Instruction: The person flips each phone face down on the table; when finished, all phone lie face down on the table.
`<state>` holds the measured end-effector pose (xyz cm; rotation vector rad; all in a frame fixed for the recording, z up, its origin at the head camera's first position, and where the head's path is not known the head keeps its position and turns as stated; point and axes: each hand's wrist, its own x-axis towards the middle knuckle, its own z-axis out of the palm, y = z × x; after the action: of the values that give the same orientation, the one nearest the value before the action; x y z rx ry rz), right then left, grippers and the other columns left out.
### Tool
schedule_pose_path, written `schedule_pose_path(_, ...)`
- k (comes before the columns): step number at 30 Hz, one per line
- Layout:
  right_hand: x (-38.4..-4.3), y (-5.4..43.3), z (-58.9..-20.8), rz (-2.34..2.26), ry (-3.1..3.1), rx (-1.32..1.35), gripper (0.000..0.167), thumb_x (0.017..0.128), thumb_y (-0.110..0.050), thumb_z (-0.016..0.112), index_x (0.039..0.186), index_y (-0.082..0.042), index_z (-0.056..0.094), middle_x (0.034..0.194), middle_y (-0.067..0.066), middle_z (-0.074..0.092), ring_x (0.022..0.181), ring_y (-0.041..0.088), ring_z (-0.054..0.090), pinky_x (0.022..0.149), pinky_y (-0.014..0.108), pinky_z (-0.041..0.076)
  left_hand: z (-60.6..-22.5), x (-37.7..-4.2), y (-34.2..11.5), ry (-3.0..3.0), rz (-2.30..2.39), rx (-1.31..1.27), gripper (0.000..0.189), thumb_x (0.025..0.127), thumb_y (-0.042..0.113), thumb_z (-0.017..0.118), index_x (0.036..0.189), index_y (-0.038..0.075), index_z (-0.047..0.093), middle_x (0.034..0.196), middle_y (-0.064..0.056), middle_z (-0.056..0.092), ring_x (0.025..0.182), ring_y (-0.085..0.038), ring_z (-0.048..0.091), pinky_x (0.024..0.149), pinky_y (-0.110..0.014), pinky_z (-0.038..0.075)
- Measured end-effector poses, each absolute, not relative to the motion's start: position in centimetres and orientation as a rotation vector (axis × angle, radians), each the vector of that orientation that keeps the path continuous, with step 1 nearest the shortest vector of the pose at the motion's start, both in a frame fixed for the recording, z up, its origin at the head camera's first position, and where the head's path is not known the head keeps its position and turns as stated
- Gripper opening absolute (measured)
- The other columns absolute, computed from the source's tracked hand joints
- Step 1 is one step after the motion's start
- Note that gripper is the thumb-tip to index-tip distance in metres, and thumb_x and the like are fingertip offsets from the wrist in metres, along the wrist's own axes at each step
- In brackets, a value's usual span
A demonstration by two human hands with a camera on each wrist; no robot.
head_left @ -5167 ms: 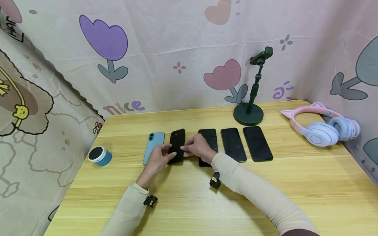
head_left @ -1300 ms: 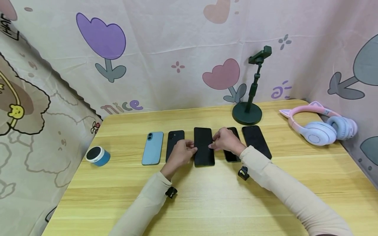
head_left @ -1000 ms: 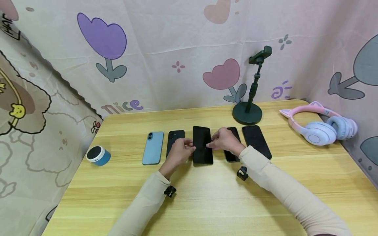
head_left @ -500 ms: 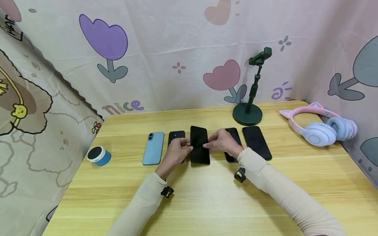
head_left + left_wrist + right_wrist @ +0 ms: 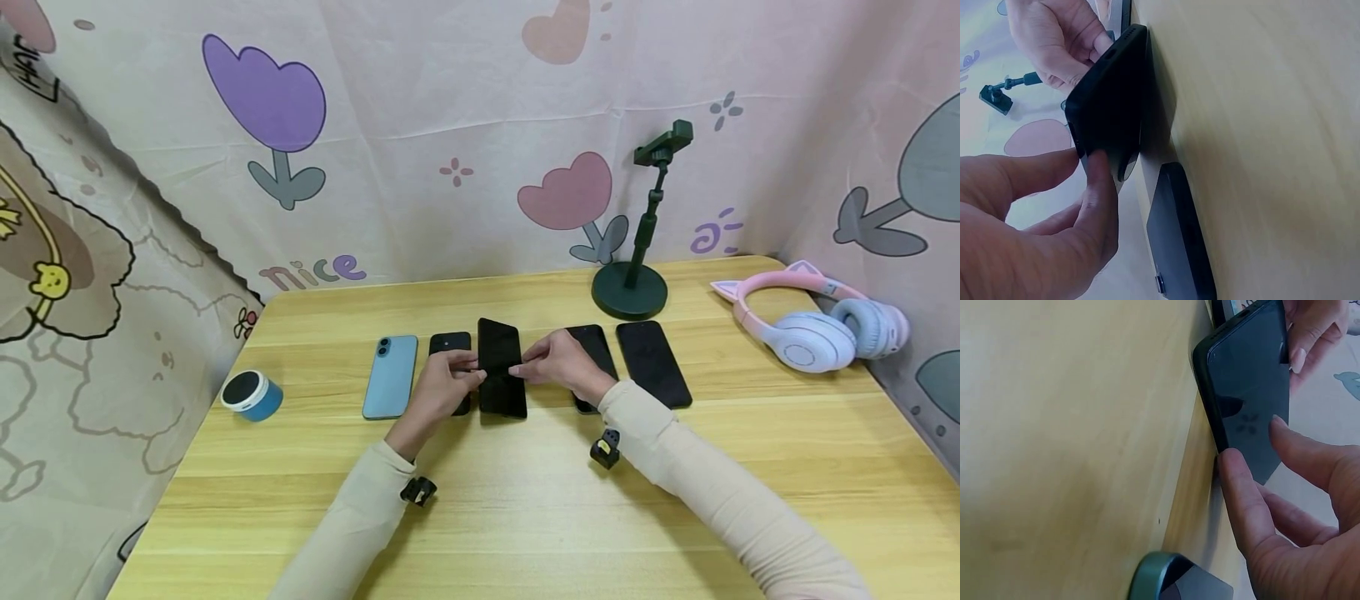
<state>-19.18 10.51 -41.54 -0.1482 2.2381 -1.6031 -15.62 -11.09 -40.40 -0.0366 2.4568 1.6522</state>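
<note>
A black smartphone [image 5: 502,392] stands tilted at the middle of a row of phones, its left long edge raised and its dark screen turned rightward. My left hand [image 5: 438,383] pinches that raised edge, with fingers behind the back, where a camera bump [image 5: 1127,167] shows in the left wrist view. My right hand [image 5: 562,362] holds the lower right edge; its thumb lies against the screen [image 5: 1250,394] in the right wrist view. Partly under my left hand lies another black phone [image 5: 450,341], back up. A dark phone [image 5: 596,346] lies partly behind my right hand.
A light blue phone [image 5: 390,379] lies left in the row and a black phone [image 5: 652,362] at its right end. A blue jar [image 5: 258,400] stands at left. Behind are a green phone stand [image 5: 630,292] and pink-and-white cat-ear headphones [image 5: 813,337], on the wooden table [image 5: 525,517].
Both hands have gone from the black phone second from left to the middle one. That phone has shifted slightly left and its left edge has risen from lying flat to tilted.
</note>
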Motion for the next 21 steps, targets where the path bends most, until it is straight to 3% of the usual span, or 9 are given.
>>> schedule_pose_path(9,-18.95,10.10,-41.67,-1.659,2.179,-0.099,0.045,0.088,-0.020,0.082,0.121,0.007,0.069,0.112,0.017,0.071,0.093,0.026,0.074,0.085,0.039,0.059,-40.42,-15.70,-11.36,2.390,1.729,-0.023,0.041,0.097,0.007,0.069,0.135,-0.003,0.060,0.127,-0.019,0.064,0.106,-0.028,0.068,0.092,-0.045,0.055)
schedule_pose_path(21,-18.79,9.72,-41.61,-1.733,2.085,-0.065,0.045,0.088,-0.018,0.081,0.122,0.008,0.067,0.115,0.020,0.067,0.094,0.028,0.073,0.084,0.038,0.059,-40.28,-15.70,-11.23,2.267,1.868,-0.036,0.044,0.096,0.009,0.071,0.136,-0.003,0.059,0.130,-0.021,0.063,0.114,-0.030,0.065,0.095,-0.043,0.054)
